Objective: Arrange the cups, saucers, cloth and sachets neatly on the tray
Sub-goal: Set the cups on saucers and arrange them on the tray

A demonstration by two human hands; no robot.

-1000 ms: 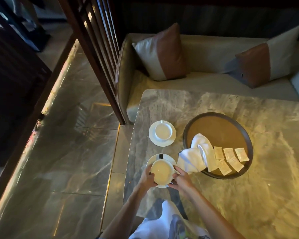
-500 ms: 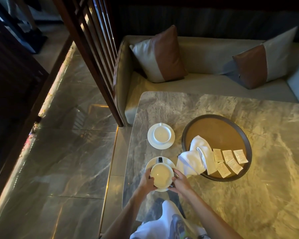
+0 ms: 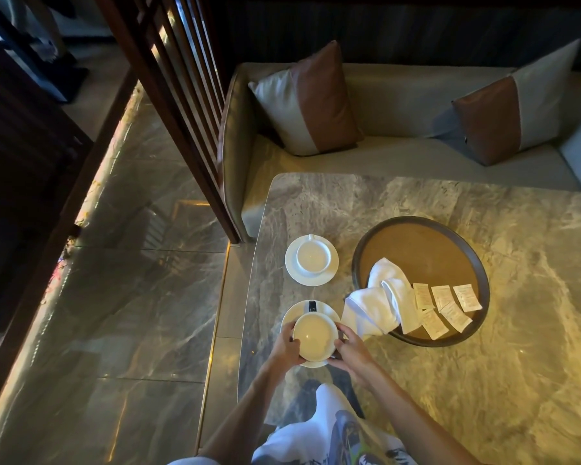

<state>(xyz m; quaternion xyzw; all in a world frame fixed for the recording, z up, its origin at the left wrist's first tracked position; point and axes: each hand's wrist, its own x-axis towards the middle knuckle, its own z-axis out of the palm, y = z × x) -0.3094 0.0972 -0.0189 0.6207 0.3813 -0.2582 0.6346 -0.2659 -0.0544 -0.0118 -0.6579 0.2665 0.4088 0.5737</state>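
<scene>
L hand (image 3: 284,347): is gripping near cup (image 3: 315,335) on its left side, fingers curled.
R hand (image 3: 351,350): is gripping same cup on its right side.
Near cup: is sitting over near saucer (image 3: 296,313) by table (image 3: 483,380) front-left corner; lifted or not, can't tell.
Far cup (image 3: 312,256): is resting on far saucer (image 3: 292,266) along table's left edge, farther back.
Tray (image 3: 426,250): is lying just right of both saucers.
Cloth (image 3: 379,303): is hanging over tray's front-left rim, partly onto table.
Sachets (image 3: 441,297): five are lying in tray's front part, beside cloth.
</scene>
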